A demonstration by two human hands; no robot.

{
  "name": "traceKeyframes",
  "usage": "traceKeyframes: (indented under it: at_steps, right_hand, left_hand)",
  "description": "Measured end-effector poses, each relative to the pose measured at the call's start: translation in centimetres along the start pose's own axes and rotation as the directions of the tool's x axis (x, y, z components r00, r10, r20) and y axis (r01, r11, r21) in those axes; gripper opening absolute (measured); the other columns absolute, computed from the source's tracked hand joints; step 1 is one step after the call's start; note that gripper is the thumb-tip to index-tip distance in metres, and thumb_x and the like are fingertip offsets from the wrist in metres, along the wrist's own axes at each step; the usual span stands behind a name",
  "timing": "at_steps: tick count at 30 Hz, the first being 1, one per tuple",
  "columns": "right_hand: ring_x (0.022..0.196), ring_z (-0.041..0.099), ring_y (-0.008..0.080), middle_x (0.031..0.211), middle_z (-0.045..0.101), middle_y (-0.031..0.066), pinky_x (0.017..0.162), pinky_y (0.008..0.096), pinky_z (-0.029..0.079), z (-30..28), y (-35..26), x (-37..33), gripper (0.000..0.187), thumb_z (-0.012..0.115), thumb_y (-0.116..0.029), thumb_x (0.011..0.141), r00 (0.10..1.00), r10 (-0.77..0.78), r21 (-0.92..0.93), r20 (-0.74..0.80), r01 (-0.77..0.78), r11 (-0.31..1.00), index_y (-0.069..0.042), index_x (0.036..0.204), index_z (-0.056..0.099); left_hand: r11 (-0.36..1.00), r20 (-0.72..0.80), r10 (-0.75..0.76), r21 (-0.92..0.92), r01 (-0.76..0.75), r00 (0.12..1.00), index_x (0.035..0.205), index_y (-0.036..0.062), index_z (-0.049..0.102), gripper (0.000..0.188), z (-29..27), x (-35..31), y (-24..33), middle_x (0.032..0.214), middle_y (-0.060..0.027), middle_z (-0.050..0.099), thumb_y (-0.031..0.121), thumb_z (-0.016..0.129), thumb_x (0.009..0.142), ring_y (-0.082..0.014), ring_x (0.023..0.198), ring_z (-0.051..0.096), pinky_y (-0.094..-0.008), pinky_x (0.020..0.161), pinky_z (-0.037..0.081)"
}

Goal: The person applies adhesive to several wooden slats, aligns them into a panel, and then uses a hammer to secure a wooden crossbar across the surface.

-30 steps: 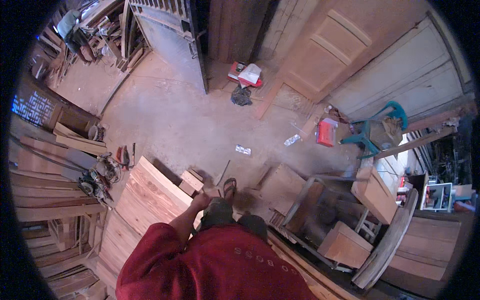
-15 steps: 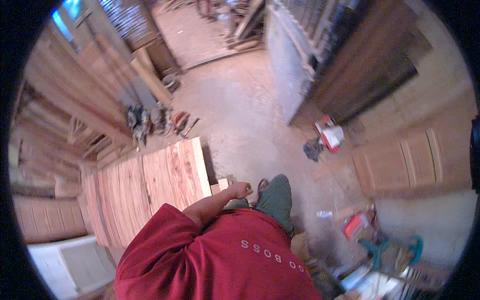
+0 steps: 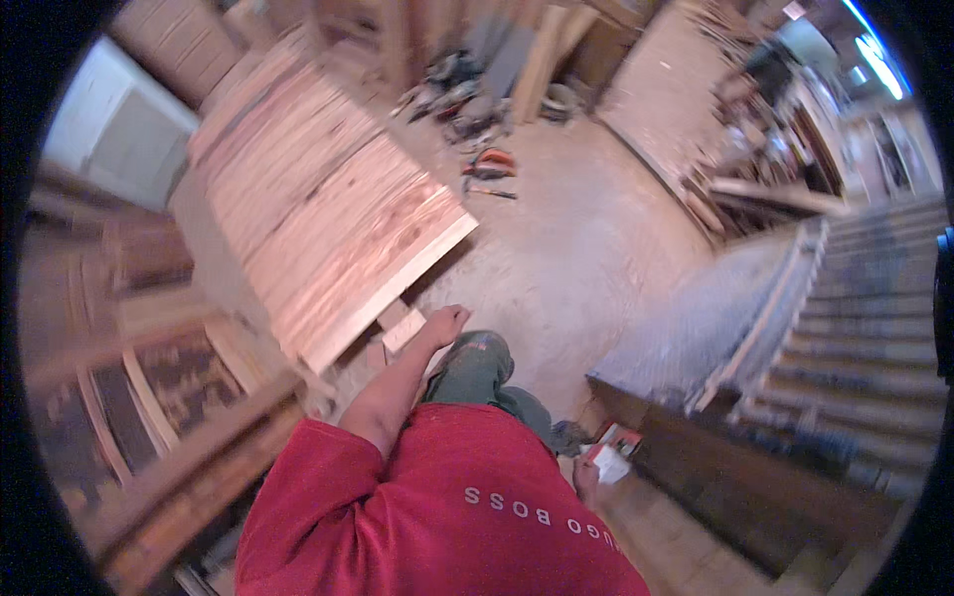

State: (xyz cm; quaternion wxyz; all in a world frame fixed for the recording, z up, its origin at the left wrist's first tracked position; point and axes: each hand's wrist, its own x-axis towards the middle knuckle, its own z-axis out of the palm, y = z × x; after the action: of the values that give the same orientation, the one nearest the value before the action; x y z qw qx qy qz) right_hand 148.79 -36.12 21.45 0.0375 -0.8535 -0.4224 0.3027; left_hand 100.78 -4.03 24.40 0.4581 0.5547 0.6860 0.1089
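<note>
Two hands (image 3: 450, 323), one planked slab (image 3: 318, 209), one red shirt (image 3: 427, 497), perhaps one hammer (image 3: 492, 192).

Power tools (image 3: 462, 99) lie heaped on the floor (image 3: 576, 219) beside pale planks (image 3: 542, 65), an orange tool (image 3: 494, 160) and a slim tool (image 3: 492, 192) near them. Scrap wood (image 3: 780, 195) is piled past the gate (image 3: 696, 318); a white panel (image 3: 137, 137) shows upper left.

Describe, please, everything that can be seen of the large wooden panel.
The large wooden panel lies broad face up, ahead and to the person's left. It looks like planks side by side, pinkish-brown with darker streaks and dark seams, with a pale long edge. Pale wooden blocks show beside and below that edge; whether they support it is unclear. The left hand appears apart from it. Blur hides finer detail.
</note>
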Motion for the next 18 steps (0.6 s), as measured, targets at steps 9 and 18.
traceKeyframes:
  at_steps: [9, 18]
  right_hand:
    - [0.055, 0.058, 0.0137, 0.070, 0.065, 0.0078, 0.047, 0.0309, 0.047, -16.3, -16.1, 27.6, 0.030, 0.066, -0.031, 0.096, 0.965, -0.223, 0.061, 0.140, 0.217, 0.974, -0.002, 0.101, 0.071]
    - [0.058, 0.056, 0.0107, 0.075, 0.065, 0.0048, 0.054, 0.0289, 0.047, -7.2, -40.9, 29.8, 0.026, 0.063, -0.026, 0.099, 0.493, -0.729, 0.154, 0.474, 0.769, 0.620, -0.003, 0.110, 0.070]
  left_hand:
    - [0.810, -0.335, -0.501, -0.507, 0.296, 0.798, 0.108, 0.0052, 0.073, 0.058, 7.5, -7.9, -2.3, 0.111, -0.0230, 0.071, 0.050, 0.037, 0.104, -0.0418, 0.112, 0.064, -0.0482, 0.100, 0.048]
    - [0.585, -0.124, -0.644, -0.716, 0.382, 0.755, 0.102, 0.0070, 0.073, 0.037, 7.4, -6.7, -7.0, 0.102, -0.0193, 0.074, 0.039, 0.056, 0.097, -0.0389, 0.099, 0.070, -0.0470, 0.092, 0.053]
